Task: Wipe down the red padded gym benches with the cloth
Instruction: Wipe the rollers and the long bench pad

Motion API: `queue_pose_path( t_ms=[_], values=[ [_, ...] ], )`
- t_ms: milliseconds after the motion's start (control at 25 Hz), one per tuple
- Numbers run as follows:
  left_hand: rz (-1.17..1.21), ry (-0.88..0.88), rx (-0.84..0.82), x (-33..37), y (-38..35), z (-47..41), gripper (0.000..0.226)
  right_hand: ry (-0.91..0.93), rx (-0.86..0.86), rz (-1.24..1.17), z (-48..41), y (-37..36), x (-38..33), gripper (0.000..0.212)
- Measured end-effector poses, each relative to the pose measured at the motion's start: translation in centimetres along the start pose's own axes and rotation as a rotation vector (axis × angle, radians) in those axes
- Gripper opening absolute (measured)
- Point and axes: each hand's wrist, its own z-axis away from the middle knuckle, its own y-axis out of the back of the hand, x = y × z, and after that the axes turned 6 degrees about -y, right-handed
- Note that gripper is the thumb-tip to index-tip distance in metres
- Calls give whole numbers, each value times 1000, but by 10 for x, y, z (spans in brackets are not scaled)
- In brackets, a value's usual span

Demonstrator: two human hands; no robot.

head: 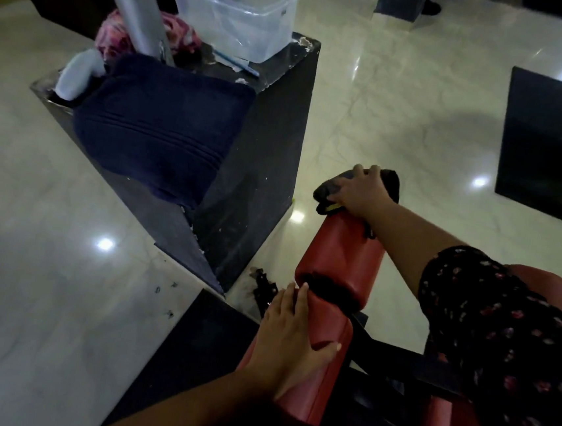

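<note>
A red padded bench runs from the lower middle up toward the centre right, in two pads with a torn dark gap between them. My right hand presses a dark cloth onto the far end of the upper pad, fingers spread over it. My left hand rests flat on the nearer red pad, fingers straight, thumb out to the right. A second red pad shows behind my patterned right sleeve.
A black block stands at the left with a dark blue towel, a clear plastic tub, a spray bottle, a pink cloth and a grey pole. Black mats lie on the glossy pale floor.
</note>
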Motion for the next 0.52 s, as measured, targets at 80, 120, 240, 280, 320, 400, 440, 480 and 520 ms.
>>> queue_pose_path(
  t_ms=[80,120,240,280,320,400,440,480,520],
  values=[
    [0,-4,-12,0,2,0,113,-131,-38,-243,3,-17,11,42],
    [3,3,-28,0,4,-1,112,-169,-45,-349,8,-25,16,47],
    [-24,27,-55,0,6,-2,110,-256,-31,-549,30,-46,19,60],
    [-32,24,-53,0,5,-3,109,-306,-26,-637,39,-51,18,63],
    [-43,5,-41,0,3,-2,107,-368,-25,-733,47,-55,16,65],
    [-121,-80,18,-2,0,0,99,-460,-20,-859,64,-64,10,69],
    [-169,-119,39,-3,0,0,94,-481,-27,-882,71,-69,8,71],
    [-205,-137,42,-3,0,0,92,-493,-50,-910,77,-73,8,73],
    [-234,-144,28,-1,1,1,91,-506,-74,-965,83,-78,11,76]
  ],
)
